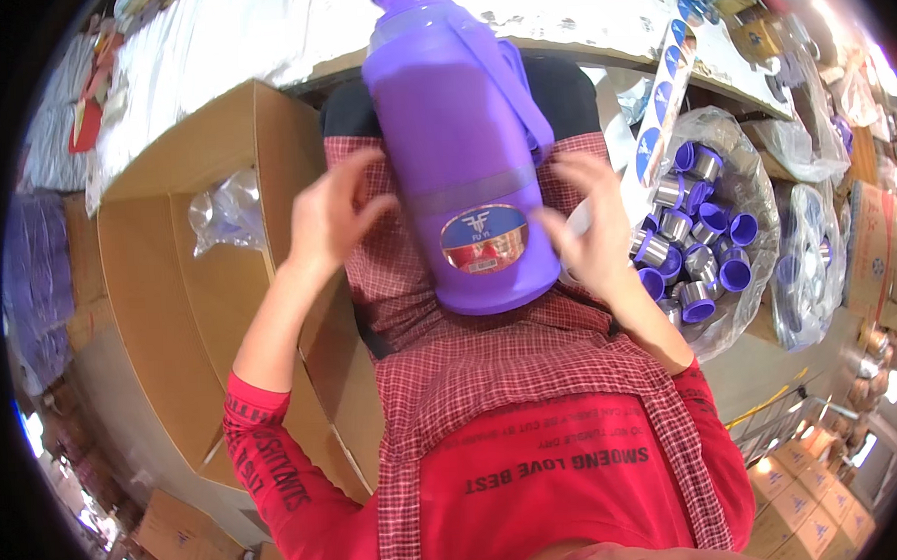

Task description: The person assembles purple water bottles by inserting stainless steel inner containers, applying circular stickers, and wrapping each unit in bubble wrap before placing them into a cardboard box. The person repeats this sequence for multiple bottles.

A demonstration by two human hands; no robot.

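Observation:
A large purple vacuum flask lies across my lap on a red checked apron. Its narrow neck points away from me and rests over the white table's near edge. A purple carrying handle runs along its right side, and an oval blue-and-red label sits near its base. Beside the flask's left side is my left hand, thumb and fingers apart, holding nothing. On the other side my right hand is also open, its thumb close to the flask by the label; whether it touches cannot be told.
An open cardboard box with a clear plastic bag stands at my left. To my right, a plastic-lined container holds several steel-and-purple cups. A strip of round blue stickers hangs near the white table. Stacked cartons stand at lower right.

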